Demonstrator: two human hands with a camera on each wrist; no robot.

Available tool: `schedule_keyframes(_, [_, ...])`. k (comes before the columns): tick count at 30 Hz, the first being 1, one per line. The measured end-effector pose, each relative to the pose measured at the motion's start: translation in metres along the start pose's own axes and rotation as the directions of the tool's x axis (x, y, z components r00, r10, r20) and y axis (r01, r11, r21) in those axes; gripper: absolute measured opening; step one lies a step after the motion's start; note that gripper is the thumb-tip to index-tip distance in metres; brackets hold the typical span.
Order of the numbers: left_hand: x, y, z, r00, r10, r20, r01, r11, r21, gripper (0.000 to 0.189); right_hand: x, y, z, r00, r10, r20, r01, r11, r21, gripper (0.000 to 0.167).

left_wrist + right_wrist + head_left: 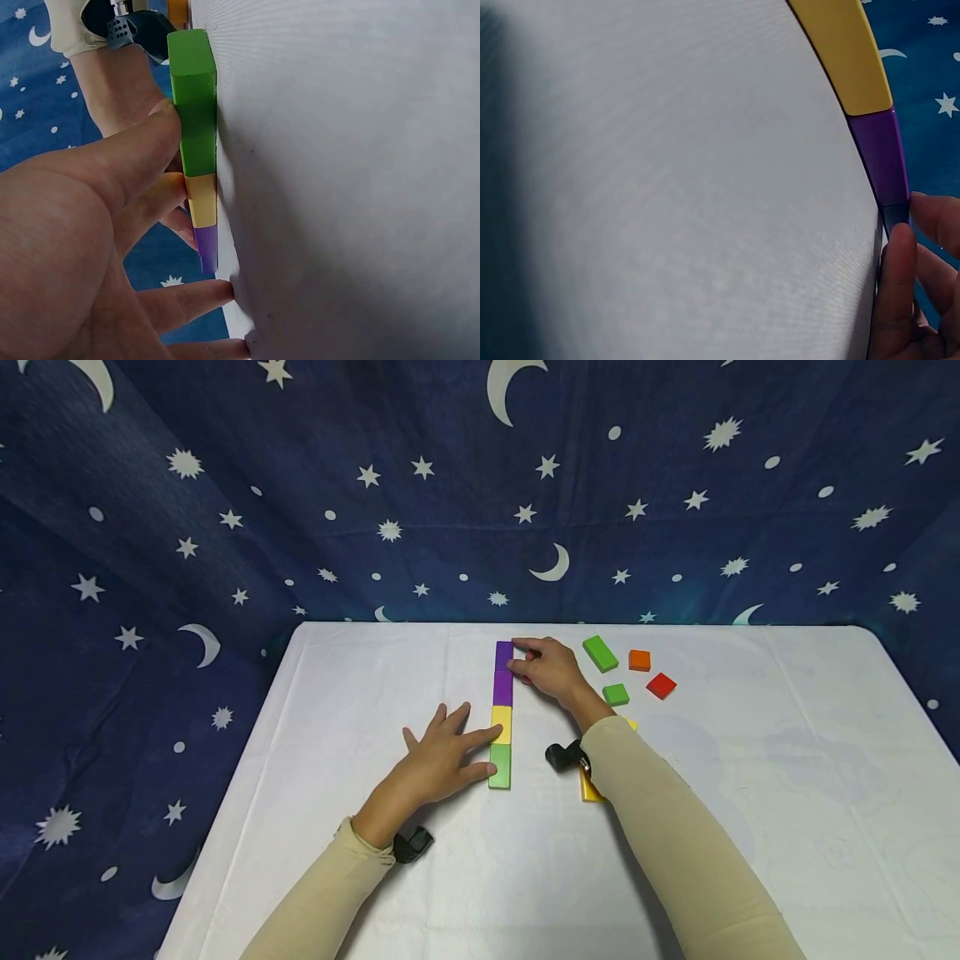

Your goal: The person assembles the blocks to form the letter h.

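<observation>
A straight row of blocks lies on the table: a green block point(499, 767) nearest, then a yellow block point(501, 720), a purple block point(502, 688) and another purple block point(503, 655) farthest. From the left side my left hand point(442, 758) touches the row, thumb against the green block and index finger at the yellow one, its other fingers spread. At the far end my right hand point(553, 670) touches the right side of the last purple block with index finger and thumb. Something red point(531, 655) shows under that hand, mostly hidden; whether it is held I cannot tell.
Right of the row lie a long green block point(600, 654), a small green block point(616, 694), an orange block point(640, 660) and a red block point(662, 686). A yellow piece point(590, 787) is partly covered by my right sleeve. A starry curtain point(450, 552) hangs behind the table.
</observation>
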State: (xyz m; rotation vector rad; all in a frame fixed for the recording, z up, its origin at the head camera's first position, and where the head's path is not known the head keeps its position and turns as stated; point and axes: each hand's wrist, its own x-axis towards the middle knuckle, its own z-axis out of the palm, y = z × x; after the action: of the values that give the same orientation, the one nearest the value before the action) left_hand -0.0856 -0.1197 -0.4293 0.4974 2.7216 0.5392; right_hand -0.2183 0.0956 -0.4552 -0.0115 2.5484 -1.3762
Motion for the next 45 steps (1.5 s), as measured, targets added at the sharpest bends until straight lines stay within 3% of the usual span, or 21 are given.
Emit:
schedule_keyframes(4, [0.000,0.000,0.000,1.000,-0.007,0.007,0.007,1.000,-0.002,0.059,-0.001,-0.002,-0.003,1.000,0.017,0.015,-0.018,0.999,0.036,0.055])
schedule_keyframes(12, [-0.001,0.002,0.000,1.000,-0.011,0.005,0.011,1.000,-0.010,0.059,-0.004,-0.004,-0.016,0.989,0.040,0.143,-0.074,0.968,0.241,0.057])
schedule_keyframes(18, [-0.002,0.001,0.000,1.000,-0.014,0.012,0.014,1.000,-0.014,0.059,-0.018,-0.013,-0.035,0.977,-0.003,0.212,-0.050,0.968,0.245,0.047])
schedule_keyframes(26, [-0.001,0.000,0.000,1.000,-0.013,0.014,0.013,1.000,-0.001,0.059,-0.044,-0.024,-0.065,0.965,-0.064,0.255,0.046,0.996,0.078,0.044])
schedule_keyframes(32, [-0.001,0.001,0.000,1.000,-0.014,0.010,0.014,1.000,-0.006,0.059,-0.066,-0.020,-0.085,0.960,-0.090,0.267,0.121,0.987,-0.104,0.043])
schedule_keyframes(37, [-0.001,0.000,0.001,1.000,-0.007,0.005,0.007,1.000,-0.008,0.059,-0.088,-0.006,-0.091,0.947,-0.153,0.281,0.220,0.949,-0.227,0.041])
schedule_keyframes(45, [-0.002,0.000,0.001,1.000,0.006,0.000,-0.006,1.000,-0.020,0.060,-0.116,0.027,-0.089,0.929,-0.275,0.249,0.358,0.838,-0.411,0.043])
